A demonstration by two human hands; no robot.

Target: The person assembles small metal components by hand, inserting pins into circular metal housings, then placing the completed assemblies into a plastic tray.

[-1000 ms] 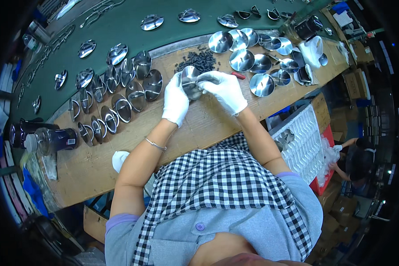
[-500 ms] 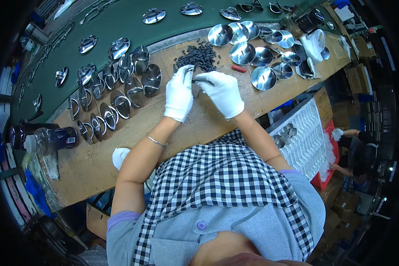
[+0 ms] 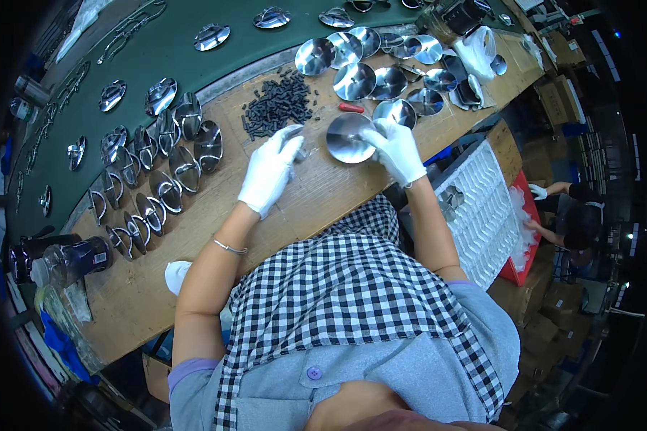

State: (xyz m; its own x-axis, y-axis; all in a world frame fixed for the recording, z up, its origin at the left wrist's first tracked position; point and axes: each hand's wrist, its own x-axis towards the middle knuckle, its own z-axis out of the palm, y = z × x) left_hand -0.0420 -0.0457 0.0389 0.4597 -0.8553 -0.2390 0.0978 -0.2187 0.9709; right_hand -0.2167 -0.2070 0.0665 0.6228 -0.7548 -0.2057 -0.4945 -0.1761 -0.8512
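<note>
My right hand [image 3: 397, 152], in a white glove, grips the right edge of a shiny round metal disc [image 3: 349, 138], its broad face turned up above the wooden bench. Just left of it my left hand [image 3: 268, 171], also gloved, has its thumb and forefinger apart, and I see nothing clearly held there; the fingertips are slightly blurred. Beyond the left fingertips lies a heap of small black ribbed plugs [image 3: 277, 104]. More round metal discs [image 3: 354, 81] lie beyond my right hand, overlapping in places. A small red cylindrical piece [image 3: 351, 108] rests between the heap and those discs.
Several metal lids with curved handles [image 3: 167, 192] stand in rows on the left of the bench [image 3: 194, 276]. Further lids lie on the green surface [image 3: 187, 61] behind. Dark bottles [image 3: 75, 258] stand far left. A white moulded tray [image 3: 474, 208] and another person [image 3: 579, 223] are at right.
My hands have parted. Earlier both were together at a disc held edge-on by the black heap; now the right hand has the disc farther right, face up. The whole view has shifted slightly.
</note>
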